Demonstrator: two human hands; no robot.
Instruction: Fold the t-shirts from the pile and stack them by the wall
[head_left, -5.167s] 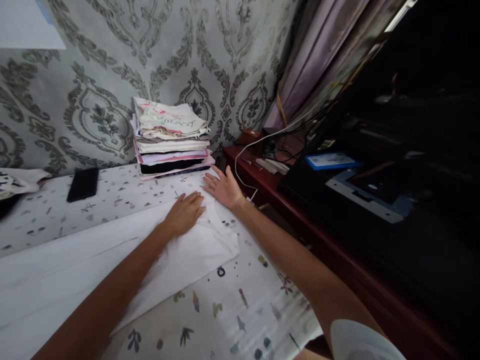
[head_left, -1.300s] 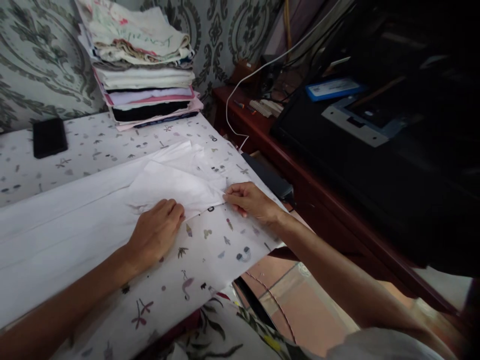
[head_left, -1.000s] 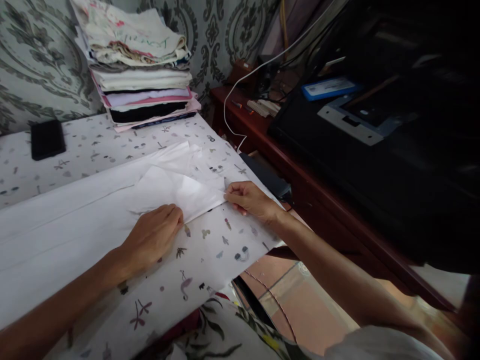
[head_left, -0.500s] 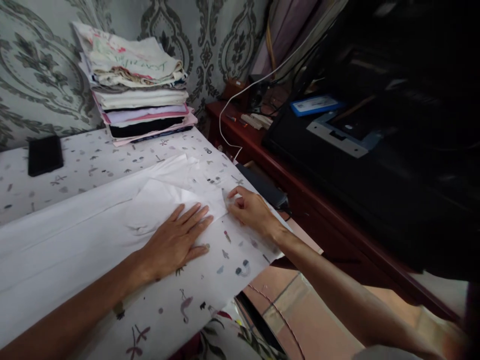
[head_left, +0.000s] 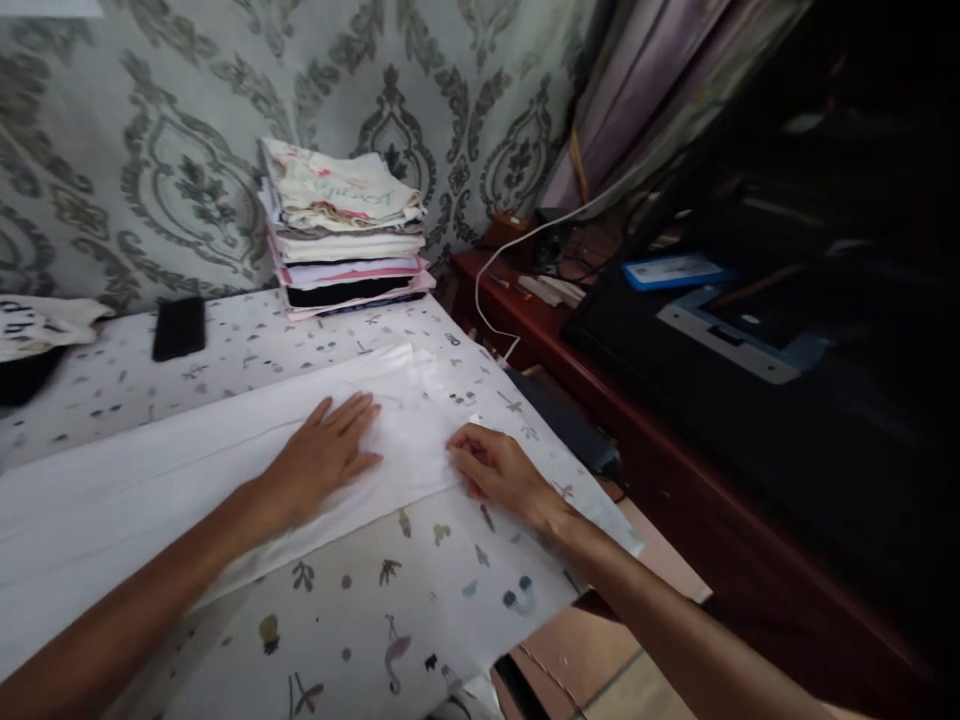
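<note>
A long folded white cloth (head_left: 187,455) lies flat along the table, its right end thin and slightly crumpled. My left hand (head_left: 326,450) rests palm down on it, fingers stretched out and a little blurred. At the cloth's right end, my right hand (head_left: 499,470) is closed in a pinch on the edge, thumb against the fingers. The small patterned table cover (head_left: 337,610) shows below the cloth and around it.
A stack of folded clothes (head_left: 352,260) stands against the patterned wall. A black phone (head_left: 178,328) and a bundled printed cloth (head_left: 49,325) lie at the back left. On the right, a dark red cabinet (head_left: 675,510) carries a large black screen (head_left: 847,300) and a white cable (head_left: 487,300).
My left hand has slid left and away over the cloth, which now looks smoother. My right hand has closed on the cloth's end. The camera view has shifted left and up.
</note>
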